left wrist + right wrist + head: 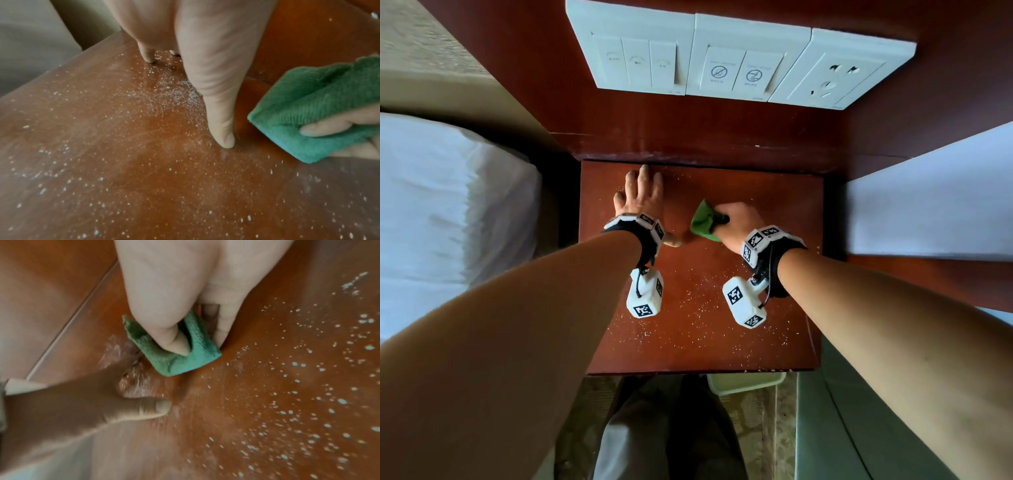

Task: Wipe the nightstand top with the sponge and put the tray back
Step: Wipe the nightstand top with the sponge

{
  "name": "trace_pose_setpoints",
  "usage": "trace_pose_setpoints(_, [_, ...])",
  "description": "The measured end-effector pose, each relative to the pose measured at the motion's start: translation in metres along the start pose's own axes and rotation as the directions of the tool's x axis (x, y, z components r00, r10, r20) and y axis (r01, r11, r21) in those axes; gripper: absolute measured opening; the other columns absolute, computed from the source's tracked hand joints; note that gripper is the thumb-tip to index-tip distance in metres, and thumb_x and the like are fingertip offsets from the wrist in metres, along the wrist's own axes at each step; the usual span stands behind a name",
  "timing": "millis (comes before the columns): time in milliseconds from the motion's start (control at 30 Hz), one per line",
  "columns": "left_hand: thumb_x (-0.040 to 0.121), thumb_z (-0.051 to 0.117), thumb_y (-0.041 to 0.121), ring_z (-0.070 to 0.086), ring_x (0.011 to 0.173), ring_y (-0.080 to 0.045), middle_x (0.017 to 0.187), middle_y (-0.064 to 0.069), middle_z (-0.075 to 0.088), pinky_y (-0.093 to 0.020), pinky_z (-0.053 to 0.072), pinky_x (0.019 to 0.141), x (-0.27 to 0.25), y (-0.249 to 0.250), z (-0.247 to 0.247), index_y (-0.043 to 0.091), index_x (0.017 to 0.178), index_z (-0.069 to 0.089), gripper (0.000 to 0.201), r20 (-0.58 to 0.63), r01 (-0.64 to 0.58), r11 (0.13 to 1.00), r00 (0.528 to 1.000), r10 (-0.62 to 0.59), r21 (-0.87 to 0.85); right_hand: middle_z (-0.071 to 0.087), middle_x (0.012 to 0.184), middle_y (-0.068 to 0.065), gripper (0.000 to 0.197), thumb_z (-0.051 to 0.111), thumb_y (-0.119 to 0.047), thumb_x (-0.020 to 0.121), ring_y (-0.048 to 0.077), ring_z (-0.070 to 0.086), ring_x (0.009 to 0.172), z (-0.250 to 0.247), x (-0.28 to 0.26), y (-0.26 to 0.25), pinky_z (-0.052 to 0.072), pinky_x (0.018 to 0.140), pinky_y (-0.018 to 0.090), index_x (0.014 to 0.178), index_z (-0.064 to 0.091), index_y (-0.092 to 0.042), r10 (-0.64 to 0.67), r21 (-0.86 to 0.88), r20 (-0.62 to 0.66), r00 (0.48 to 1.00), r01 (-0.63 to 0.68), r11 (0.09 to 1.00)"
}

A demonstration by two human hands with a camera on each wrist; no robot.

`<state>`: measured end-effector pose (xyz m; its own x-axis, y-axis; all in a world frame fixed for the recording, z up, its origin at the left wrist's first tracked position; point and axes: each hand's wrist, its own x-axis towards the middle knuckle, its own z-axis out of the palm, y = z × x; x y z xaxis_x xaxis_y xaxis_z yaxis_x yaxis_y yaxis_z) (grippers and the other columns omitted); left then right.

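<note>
Our left hand lies flat, fingers spread, bracing on the table; right hand pinches the sponge to sweep the crumbs.

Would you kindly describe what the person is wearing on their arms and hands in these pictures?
Both forearms are bare, with no sleeves or gloves. Each wrist carries a black strap topped with white blocks printed with black-and-white square markers. Below each strap hangs a white boxy camera housing, left and right, bearing the same markers and joined to the strap by a short black cable.
</note>
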<state>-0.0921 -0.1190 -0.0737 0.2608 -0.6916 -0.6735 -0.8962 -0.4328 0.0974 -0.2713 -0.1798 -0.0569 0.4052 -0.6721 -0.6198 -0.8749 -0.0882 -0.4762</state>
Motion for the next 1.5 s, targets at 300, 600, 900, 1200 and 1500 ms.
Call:
trace_pose_setpoints(300, [0.049,0.086,0.064,-0.015,0.148,-0.034,0.161,-0.011,-0.019,-0.051,0.005,0.120,-0.004,-0.053,-0.005,0.015,0.155,-0.011,0.151,-0.022,0.054,0.998,0.998,-0.053,0.036,0.065,0.099,0.011,0.017,0.058,-0.026,0.089,0.032,0.061,0.095,-0.013,0.027,-0.006,0.035,0.068,0.028,0.090,0.061,-0.010,0.261,0.194,-0.463,0.847,-0.191,0.962])
trace_pose_setpoints(600, [0.048,0.087,0.063,-0.018,0.148,-0.034,0.158,-0.012,-0.029,-0.046,0.003,0.121,-0.004,-0.066,-0.001,0.015,0.153,-0.020,0.157,0.012,0.027,0.992,1.000,-0.028,0.122,0.056,0.116,0.008,0.016,0.059,-0.018,0.085,0.029,0.060,0.098,0.016,0.048,-0.025,0.044,0.076,0.030,0.093,0.061,-0.005,0.290,0.204,-0.490,0.822,-0.215,0.955])
trace_pose_setpoints(900, [0.050,0.087,0.062,-0.020,0.147,-0.033,0.157,-0.012,-0.031,-0.046,0.002,0.122,-0.006,-0.064,-0.005,0.016,0.152,-0.022,0.156,0.041,0.037,0.990,0.998,-0.043,0.134,0.057,0.118,0.004,0.015,0.058,-0.017,0.083,0.030,0.057,0.102,0.027,0.049,-0.043,0.047,0.079,0.034,0.094,0.063,-0.009,0.142,0.114,-0.462,0.875,-0.100,0.988])
trace_pose_setpoints(1200, [0.049,0.088,0.060,-0.019,0.147,-0.033,0.157,-0.012,-0.031,-0.046,0.002,0.122,-0.007,-0.064,-0.006,0.017,0.153,-0.020,0.156,0.031,0.039,0.991,0.999,-0.044,0.125,0.064,0.115,-0.009,0.029,0.060,-0.006,0.079,0.016,0.063,0.096,0.027,0.027,-0.037,0.048,0.076,0.023,0.103,0.071,-0.018,-0.160,-0.084,-0.150,0.976,0.149,0.985])
trace_pose_setpoints(1500, [0.047,0.089,0.059,-0.018,0.148,-0.033,0.158,-0.011,-0.030,-0.046,0.003,0.122,-0.007,-0.065,-0.005,0.018,0.153,-0.020,0.157,0.019,0.029,0.994,0.999,-0.031,0.108,0.068,0.094,-0.012,0.017,0.055,-0.031,0.082,0.017,0.065,0.085,0.036,0.007,-0.035,0.054,0.075,0.032,0.089,0.072,-0.031,-0.169,-0.222,0.186,0.968,0.209,0.952])
